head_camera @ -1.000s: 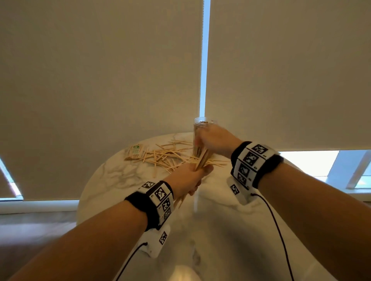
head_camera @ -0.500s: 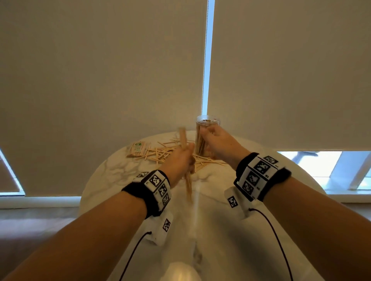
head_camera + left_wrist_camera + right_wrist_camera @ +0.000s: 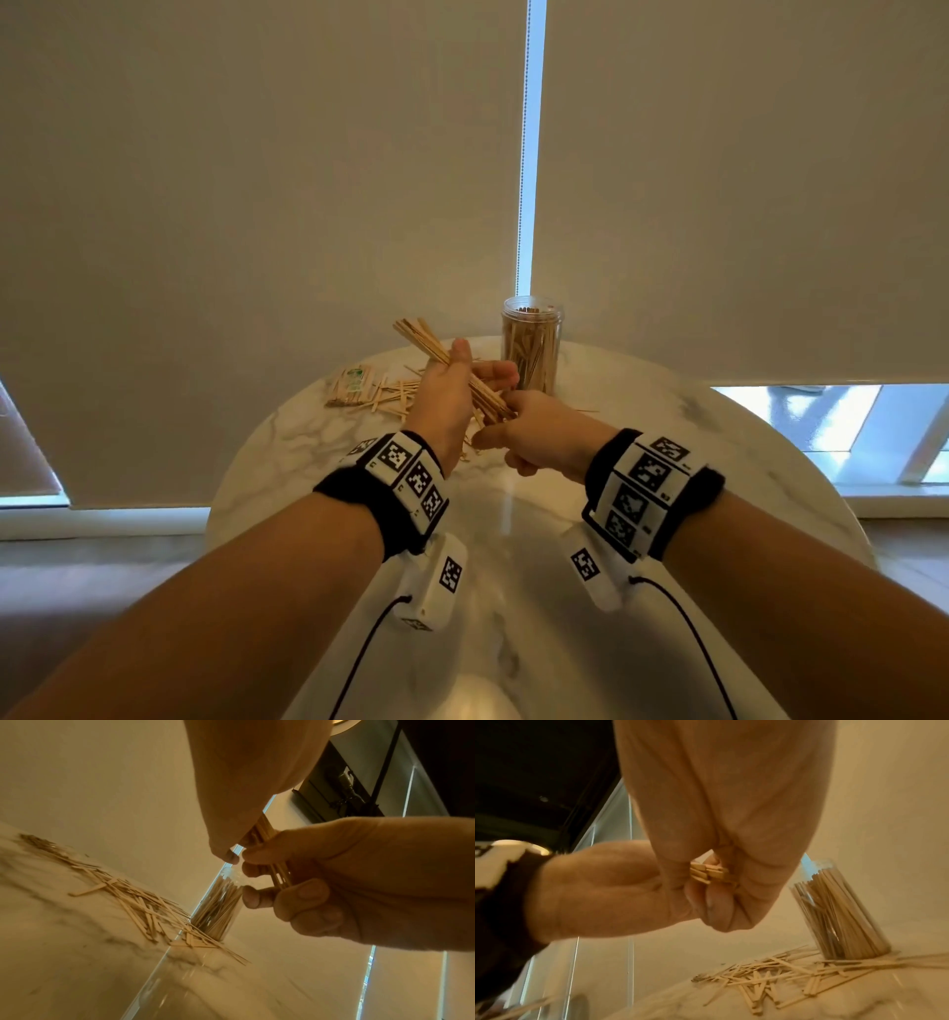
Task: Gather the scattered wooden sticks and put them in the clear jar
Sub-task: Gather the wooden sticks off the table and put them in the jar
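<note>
Clear plastic jar (image 3: pixel 532 349) at the table's far edge is already pretty full imo. Both my left hand (image 3: pixel 445 390) & right hand (image 3: pixel 534 431) are gripping one bundle of thin pale wooden sticks (image 3: pixel 452 360), not in yet. Loads more loose sticks (image 3: pixel 790 981) are scattered on the white marble table (image 3: pixel 667 452) by the jar.

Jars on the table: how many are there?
1. The clear jar stands upright at the table's far edge, already holding many sticks; others could be outside the camera views.

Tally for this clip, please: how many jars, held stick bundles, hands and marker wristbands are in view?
clear jar: 1
held stick bundle: 1
hands: 2 (left hand, right hand)
wristbands: 2 (left wristband, right wristband)
loose sticks: too many to count
Total: 6
</note>
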